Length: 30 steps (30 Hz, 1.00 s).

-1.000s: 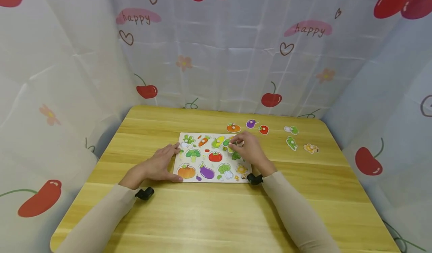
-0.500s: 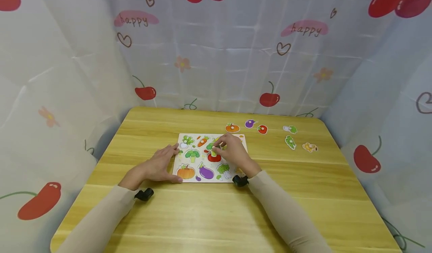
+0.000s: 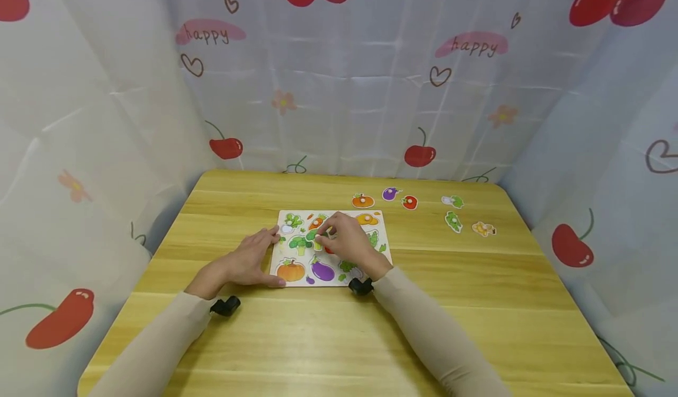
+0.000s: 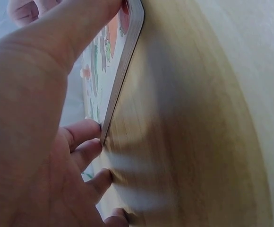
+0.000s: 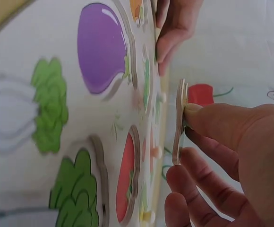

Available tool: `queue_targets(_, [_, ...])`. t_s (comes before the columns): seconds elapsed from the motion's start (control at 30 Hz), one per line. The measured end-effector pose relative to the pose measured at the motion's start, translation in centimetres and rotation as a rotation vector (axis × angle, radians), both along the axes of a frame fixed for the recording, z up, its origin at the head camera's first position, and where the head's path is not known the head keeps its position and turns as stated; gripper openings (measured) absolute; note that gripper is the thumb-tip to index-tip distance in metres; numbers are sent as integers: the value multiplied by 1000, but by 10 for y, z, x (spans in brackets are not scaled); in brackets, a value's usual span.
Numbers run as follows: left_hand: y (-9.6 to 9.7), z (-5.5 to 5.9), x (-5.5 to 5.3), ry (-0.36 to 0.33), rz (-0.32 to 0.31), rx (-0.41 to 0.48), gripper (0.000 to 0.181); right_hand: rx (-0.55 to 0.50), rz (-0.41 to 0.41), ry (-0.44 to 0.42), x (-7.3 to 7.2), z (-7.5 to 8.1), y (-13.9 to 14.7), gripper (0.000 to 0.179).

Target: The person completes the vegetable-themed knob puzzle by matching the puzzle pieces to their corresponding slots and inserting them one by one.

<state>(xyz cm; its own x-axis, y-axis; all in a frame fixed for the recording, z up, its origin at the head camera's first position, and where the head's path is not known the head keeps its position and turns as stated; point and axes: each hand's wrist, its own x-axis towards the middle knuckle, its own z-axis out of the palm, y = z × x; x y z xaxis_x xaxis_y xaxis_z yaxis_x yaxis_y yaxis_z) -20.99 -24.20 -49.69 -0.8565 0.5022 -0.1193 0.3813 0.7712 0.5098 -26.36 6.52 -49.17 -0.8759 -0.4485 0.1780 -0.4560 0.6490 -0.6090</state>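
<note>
Fingers [image 5: 217, 118] of the right hand [image 3: 346, 242] pinched the broccoli piece [image 5: 180, 104] just above the puzzle board [image 5: 47, 38], beside the matching broccoli shape [image 3: 299, 244], likely keeping its edges free; the left hand [image 3: 250, 260] spread wide against the board's left side, apparently steadying it on the bench [image 3: 296, 338]!

Puzzle board [image 3: 306, 259]: one
Broccoli piece [image 3: 311, 236]: one
Loose pieces on the bench [image 3: 296, 338]: six; one pumpkin [image 3: 362, 200], one eggplant [image 3: 390, 194], one tomato [image 3: 409, 202], one all-green [image 3: 453, 222], one white-and-green [image 3: 452, 201], one yellow [image 3: 483, 229]
Knobs [image 5: 149, 216] visible, right wrist view: three
Sleeves [image 3: 159, 338]: two
Black wrist devices [image 3: 226, 306]: two
Printed "happy" words [image 3: 206, 33]: two
</note>
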Motion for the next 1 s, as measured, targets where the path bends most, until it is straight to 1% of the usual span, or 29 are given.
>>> queue_targets(0.23, [0,2,2,-3,1,7,119,29,26,4,1,-2,-15,10])
queue_targets(0.4, [0,1,1,8,0,10,116,49,17,-27,2,-5,-25,11])
queue_targets(0.53, [0,1,1,0,-1,13,117,75,6,-40,2,-9,-31,11])
queue_targets(0.73, [1,2,0,-11,-3,8,119,88,9,-12,2,-9,-39,12])
queue_targets(1.0, [2,2,0,-23,1,5,117,101,-9,-7,1,-13,-47,13])
